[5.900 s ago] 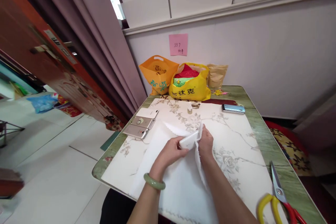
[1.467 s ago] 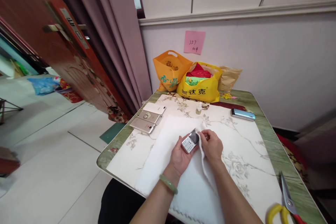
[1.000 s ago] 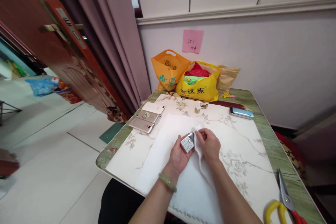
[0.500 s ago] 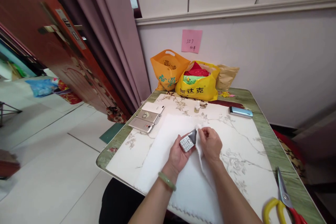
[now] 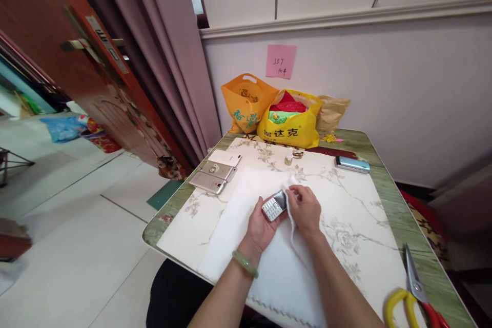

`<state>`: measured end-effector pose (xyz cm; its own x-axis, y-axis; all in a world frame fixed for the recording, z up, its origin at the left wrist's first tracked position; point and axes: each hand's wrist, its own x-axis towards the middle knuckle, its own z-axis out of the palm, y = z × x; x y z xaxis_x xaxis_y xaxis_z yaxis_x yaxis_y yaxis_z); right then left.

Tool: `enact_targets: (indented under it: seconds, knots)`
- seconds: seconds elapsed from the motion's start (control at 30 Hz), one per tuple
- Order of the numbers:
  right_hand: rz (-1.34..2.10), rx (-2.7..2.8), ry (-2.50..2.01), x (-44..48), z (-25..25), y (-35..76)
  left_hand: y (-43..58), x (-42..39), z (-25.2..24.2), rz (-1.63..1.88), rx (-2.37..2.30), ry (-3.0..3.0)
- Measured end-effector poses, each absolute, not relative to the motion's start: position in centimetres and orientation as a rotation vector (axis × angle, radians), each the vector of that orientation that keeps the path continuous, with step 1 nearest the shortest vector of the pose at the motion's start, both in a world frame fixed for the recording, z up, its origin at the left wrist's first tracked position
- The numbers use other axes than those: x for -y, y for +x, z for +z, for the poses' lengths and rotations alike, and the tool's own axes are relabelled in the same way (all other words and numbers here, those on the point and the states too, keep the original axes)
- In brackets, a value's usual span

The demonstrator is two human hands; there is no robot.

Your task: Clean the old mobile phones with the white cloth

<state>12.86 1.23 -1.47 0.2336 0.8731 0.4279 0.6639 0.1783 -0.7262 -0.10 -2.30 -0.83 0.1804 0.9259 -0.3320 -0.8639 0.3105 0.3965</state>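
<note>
A small silver keypad phone point(image 5: 273, 208) lies tilted in my left hand point(image 5: 260, 228), its fingers closed around the underside and edges. My right hand point(image 5: 306, 210) pinches a fold of the white cloth point(image 5: 265, 271) and holds it against the screen end of the phone, so part of the screen is covered. The rest of the cloth spreads over the table beneath both hands. A green bangle point(image 5: 245, 264) circles my left wrist.
Several phones point(image 5: 209, 181) lie side by side at the left. A small bottle point(image 5: 288, 157) stands behind my hands. A blue case point(image 5: 352, 164) rests back right; scissors point(image 5: 414, 287) lie front right. An orange bag point(image 5: 246, 97) and a yellow bag point(image 5: 290, 133) stand at the wall.
My right hand has shifted slightly left with the cloth fold, which now covers a little more of the phone's screen end. My left hand keeps its hold on the phone.
</note>
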Motion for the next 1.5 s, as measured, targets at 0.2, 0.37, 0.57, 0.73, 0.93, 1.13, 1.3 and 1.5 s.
enact_targets:
  seconds: [0.2,0.37,0.57,0.73,0.93,1.13,1.3,1.5]
  knots:
    - [0.535,1.959,-1.080,1.1,0.4,9.9,-0.2,2.0,-0.9,1.277,-0.561,0.006]
    - [0.410,1.738,-1.304,0.1,-0.4,11.0,0.0,2.0,-0.8,1.295,-0.587,0.065]
    - [0.291,1.600,-1.467,-0.4,-0.8,11.5,0.0,2.1,-1.1,1.251,-0.589,0.114]
    - [0.536,2.013,-1.078,1.2,0.4,9.7,-0.4,2.0,-1.7,1.223,-0.549,0.034]
    - [0.448,1.700,-1.283,-0.3,-1.5,10.8,-0.1,1.9,-1.0,1.286,-0.467,0.066]
    - [0.117,1.523,-1.441,-1.0,-2.5,11.3,0.4,1.9,-0.7,1.300,-0.454,0.077]
    - [0.121,1.877,-1.596,1.3,-1.8,8.6,0.1,2.1,-1.6,1.275,-0.507,0.022]
    - [0.137,2.352,-1.531,5.2,-0.7,8.1,-1.0,2.8,-1.3,1.161,-0.514,-0.011]
